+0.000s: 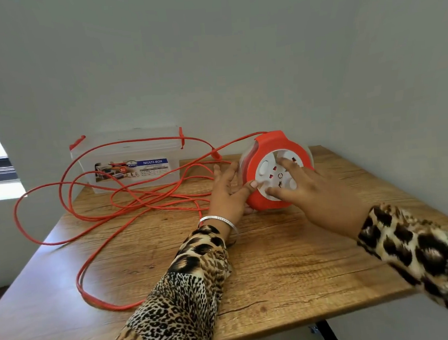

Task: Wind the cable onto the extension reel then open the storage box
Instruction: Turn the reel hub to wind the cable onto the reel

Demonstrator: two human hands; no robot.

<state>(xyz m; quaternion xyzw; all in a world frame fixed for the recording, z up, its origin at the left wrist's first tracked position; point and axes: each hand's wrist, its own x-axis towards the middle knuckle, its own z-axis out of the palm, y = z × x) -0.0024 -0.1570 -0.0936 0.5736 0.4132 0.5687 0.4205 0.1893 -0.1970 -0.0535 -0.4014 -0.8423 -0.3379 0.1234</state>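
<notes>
The extension reel point(275, 171) stands on its edge toward the far right of the wooden table point(278, 267), its white socket face turned to the person. The left hand point(227, 193) braces the reel's left side, thumb laid on the red rim and fingers reaching behind it, so it steadies the housing without clenching. The right hand point(310, 187) lies spread on the white face, fingers straight and pressing, gripping nothing. Nearly all of the orange cable point(129, 201) is still off the reel, sprawled in loose crossing loops over the table's left half, with one loop hanging past the left edge and another draped across the storage box point(134, 163). That clear box sits against the wall at the far left, lid on and red clips down.

Winding looks barely begun. To do it well, the left hand should keep the housing from sliding while the right turns the face steadily; the crossed loops may snag, so feeding the cable in gently and lifting it clear of the box seems wise
</notes>
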